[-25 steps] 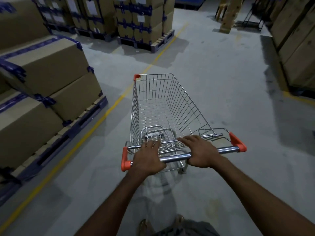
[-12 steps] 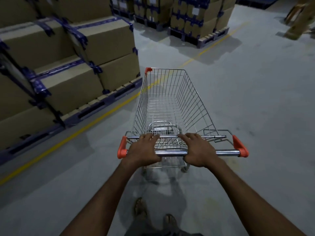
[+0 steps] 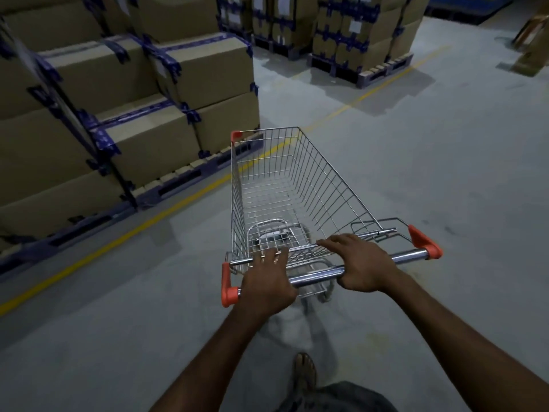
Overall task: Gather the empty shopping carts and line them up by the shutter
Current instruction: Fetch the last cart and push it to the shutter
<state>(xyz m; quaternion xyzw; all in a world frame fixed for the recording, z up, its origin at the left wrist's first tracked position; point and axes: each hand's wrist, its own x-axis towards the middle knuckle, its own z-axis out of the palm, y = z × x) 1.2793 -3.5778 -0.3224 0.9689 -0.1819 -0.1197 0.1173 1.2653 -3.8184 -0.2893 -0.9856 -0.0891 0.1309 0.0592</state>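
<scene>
Now, head view: empty wire shopping cart [image 3: 326, 185] mid-aisle on concrete floor [image 3: 445, 173], nose near yellow floor line [image 3: 166, 209] and palletised cartons [image 3: 205, 69] at left. Left hand [image 3: 267, 281] and right hand [image 3: 365, 264] both wrapped round chrome handle bar [image 3: 315, 276]. Step, likely: wheeling cart toward shutter, not in view. Next: steer clear of pallet.

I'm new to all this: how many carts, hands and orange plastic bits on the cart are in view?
Shopping cart: 1
Hands on its handle: 2, left hand and right hand
Orange caps on the cart: 3
Total: 6
</scene>
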